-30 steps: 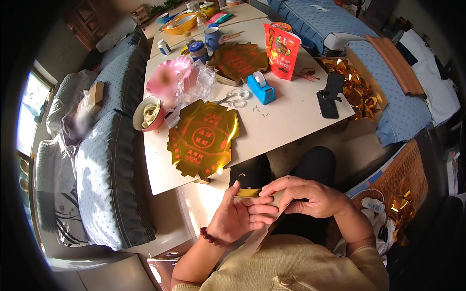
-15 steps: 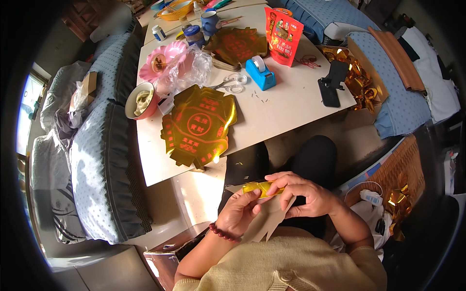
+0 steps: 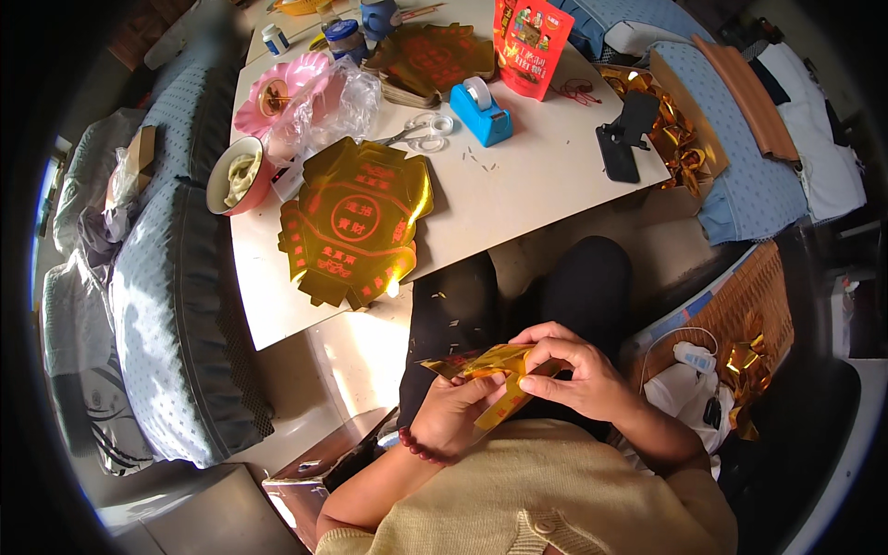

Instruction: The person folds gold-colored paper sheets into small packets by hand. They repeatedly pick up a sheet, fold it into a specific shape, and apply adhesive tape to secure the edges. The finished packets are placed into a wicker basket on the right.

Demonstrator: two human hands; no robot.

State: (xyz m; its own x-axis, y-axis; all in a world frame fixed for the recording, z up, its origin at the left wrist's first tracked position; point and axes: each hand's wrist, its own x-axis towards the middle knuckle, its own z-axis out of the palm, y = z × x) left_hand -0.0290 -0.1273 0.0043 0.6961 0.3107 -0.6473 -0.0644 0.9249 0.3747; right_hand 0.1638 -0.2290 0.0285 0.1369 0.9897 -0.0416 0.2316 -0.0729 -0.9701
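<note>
Above my lap, both hands hold a gold foil paper sheet [image 3: 499,359], partly folded, with red print on it. My left hand [image 3: 451,412], with a dark red bead bracelet at the wrist, pinches its left part between thumb and fingers. On the sheet's right edge, the thumb and bent fingers of my right hand [image 3: 592,377] grip a fold. Flat at the table's near left corner lie gold cut-out sheets [image 3: 356,250] with red print. A thicker stack of such sheets [image 3: 430,60] lies farther back.
On the white table [image 3: 518,203] are scissors [image 3: 425,134], a blue tape dispenser [image 3: 483,120], a red pouch [image 3: 532,46], a phone on a holder [image 3: 620,153], a pink bowl [image 3: 220,185] and clear plastic wrap [image 3: 347,106]. A box of folded gold pieces [image 3: 680,139] stands at right.
The held sheet has turned from its plain beige side to show more of its gold face. My fingers have shifted along it. The view has moved slightly.
</note>
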